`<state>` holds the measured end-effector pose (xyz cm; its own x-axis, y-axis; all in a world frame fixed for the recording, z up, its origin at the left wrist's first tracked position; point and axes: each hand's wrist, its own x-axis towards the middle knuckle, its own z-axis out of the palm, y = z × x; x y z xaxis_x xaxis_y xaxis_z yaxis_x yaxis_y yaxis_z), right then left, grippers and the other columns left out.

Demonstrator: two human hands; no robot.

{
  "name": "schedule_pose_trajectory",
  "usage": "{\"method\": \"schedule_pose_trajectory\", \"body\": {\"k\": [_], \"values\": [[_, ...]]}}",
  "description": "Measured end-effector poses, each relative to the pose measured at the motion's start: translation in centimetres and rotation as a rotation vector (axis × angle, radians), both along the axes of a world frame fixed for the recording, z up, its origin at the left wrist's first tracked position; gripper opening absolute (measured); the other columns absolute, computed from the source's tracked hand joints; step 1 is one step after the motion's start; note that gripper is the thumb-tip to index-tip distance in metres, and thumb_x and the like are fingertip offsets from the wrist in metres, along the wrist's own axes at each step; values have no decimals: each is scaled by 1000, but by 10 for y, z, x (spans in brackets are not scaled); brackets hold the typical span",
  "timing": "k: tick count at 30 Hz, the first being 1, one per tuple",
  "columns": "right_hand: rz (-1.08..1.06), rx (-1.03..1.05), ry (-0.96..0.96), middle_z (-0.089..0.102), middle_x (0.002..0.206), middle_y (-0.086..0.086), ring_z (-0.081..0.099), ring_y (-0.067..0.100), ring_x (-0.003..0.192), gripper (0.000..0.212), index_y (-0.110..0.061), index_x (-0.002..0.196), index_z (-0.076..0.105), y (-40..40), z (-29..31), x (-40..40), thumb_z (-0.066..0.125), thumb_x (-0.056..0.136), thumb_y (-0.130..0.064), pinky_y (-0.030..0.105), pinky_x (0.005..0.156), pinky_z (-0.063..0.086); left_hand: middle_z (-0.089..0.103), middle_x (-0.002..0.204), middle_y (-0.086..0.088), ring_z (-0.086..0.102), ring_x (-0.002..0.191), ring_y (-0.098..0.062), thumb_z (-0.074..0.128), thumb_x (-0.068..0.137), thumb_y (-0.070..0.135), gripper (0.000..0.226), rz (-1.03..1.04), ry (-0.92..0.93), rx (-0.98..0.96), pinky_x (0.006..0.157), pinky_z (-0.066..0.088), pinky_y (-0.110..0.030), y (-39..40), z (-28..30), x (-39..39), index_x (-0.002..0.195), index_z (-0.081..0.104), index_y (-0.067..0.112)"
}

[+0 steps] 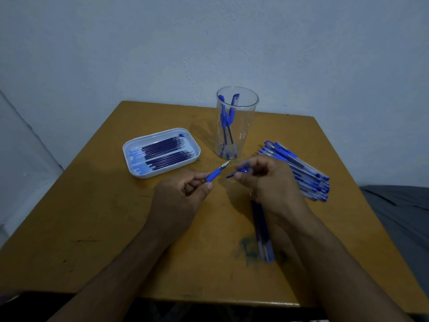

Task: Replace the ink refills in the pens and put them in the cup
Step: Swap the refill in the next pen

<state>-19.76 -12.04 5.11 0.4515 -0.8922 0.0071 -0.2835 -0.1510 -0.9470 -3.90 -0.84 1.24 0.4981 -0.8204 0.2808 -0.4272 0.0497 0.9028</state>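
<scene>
Tray (139, 145): sitting left of centre on the counter (92, 217), a white tray holding fresh refills (162, 151) laid side by side, tips pointing toward the upper right.
Left hand (181, 196): hovering at centre frame, its grip pinching the pen (216, 173) by the blue rubber sleeve, fingers curled round the barrel.
Pen: its long axis is running from lower left to upper right, the bare metal tip aiming toward the right hand and the cup.
Key relation: the tip is sitting just left of the cap, near it but apart; I judge the coming move is capping, and that depends on lining the cap's opening up with this axis.
Cap (239, 171): being pinched by the right hand, a small blue piece with its clip trailing lower left.
Cup (238, 122): standing upright above the hands at upper centre, clear, already carrying finished pens (226, 122).
Right hand (267, 180): working at centre right, grip closed on the cap; it is the nearer hand to the cup.
Spent refills (263, 231): lying below the right wrist, partly hidden by it.
Waiting pens (301, 173): lying in a pile at right of the frame, just behind the right hand.
Obstruction: nothing is standing between the hands and the cup.
</scene>
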Motion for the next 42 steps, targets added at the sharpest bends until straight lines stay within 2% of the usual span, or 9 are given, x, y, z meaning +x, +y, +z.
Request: {"method": "schedule_pose_trajectory", "body": {"k": [5, 9, 12, 23, 25, 28, 29, 38, 42], "values": [[-79, 155, -321, 76, 84, 15, 75, 25, 76, 21, -9, 113, 62, 1, 7, -5, 69, 93, -6, 33, 57, 59, 71, 86, 3, 62, 77, -17, 76, 87, 17, 29, -86, 1, 11, 68, 51, -24, 0, -1, -2, 113, 74, 30], [-106, 112, -430, 75, 81, 17, 76, 30, 77, 17, 0, 104, 57, 7, 7, -6, 69, 92, -3, 38, 63, 62, 70, 82, 3, 60, 72, -19, 76, 86, 19, 31, -115, -9, 11, 64, 47, -22, -1, -2, -1, 116, 74, 29], [-78, 78, -429, 75, 80, 16, 76, 30, 76, 13, -1, 97, 57, 13, 5, -6, 69, 91, -2, 38, 64, 63, 69, 80, 3, 59, 71, -19, 75, 86, 19, 30, -122, -16, 4, 63, 46, -24, -1, -3, -1, 116, 74, 28], [-11, 45, -355, 76, 84, 17, 76, 30, 80, 12, -1, 100, 58, 19, 0, -5, 67, 93, -4, 48, 71, 63, 74, 78, 7, 68, 69, -6, 76, 82, 23, 25, -102, 37, -27, 62, 48, -9, 0, 3, -3, 106, 74, 29], [11, 58, -348, 76, 84, 17, 76, 30, 81, 13, -2, 103, 57, 21, -1, -4, 67, 94, -4, 49, 72, 63, 73, 79, 4, 67, 68, -11, 76, 84, 21, 23, -107, 51, -29, 61, 51, -15, 1, 2, -1, 103, 74, 33], [26, 83, -358, 76, 82, 19, 76, 32, 81, 16, -3, 107, 56, 23, -2, -3, 66, 94, -2, 49, 72, 63, 73, 85, -2, 66, 76, -30, 75, 86, 20, 25, -130, 38, -16, 69, 58, -42, 2, -3, 4, 107, 74, 34], [25, 85, -363, 75, 81, 19, 76, 32, 80, 16, -4, 106, 56, 23, -2, -2, 65, 94, -1, 49, 71, 63, 73, 86, -3, 66, 76, -32, 75, 88, 16, 27, -141, 29, -15, 70, 57, -45, 2, -4, 4, 108, 74, 34], [28, 87, -384, 75, 82, 20, 76, 32, 80, 14, -4, 101, 52, 26, -6, 0, 64, 95, 1, 44, 68, 63, 69, 83, 5, 63, 72, -19, 71, 89, 11, 26, -166, -22, -15, 66, 51, -24, 0, -6, 8, 110, 74, 27], [33, 97, -374, 75, 82, 21, 76, 31, 80, 15, -6, 101, 52, 26, -5, 1, 63, 95, 2, 44, 68, 63, 70, 84, 5, 65, 74, -20, 71, 89, 15, 27, -175, -60, -14, 67, 54, -29, 1, -6, 9, 112, 73, 30]]}}
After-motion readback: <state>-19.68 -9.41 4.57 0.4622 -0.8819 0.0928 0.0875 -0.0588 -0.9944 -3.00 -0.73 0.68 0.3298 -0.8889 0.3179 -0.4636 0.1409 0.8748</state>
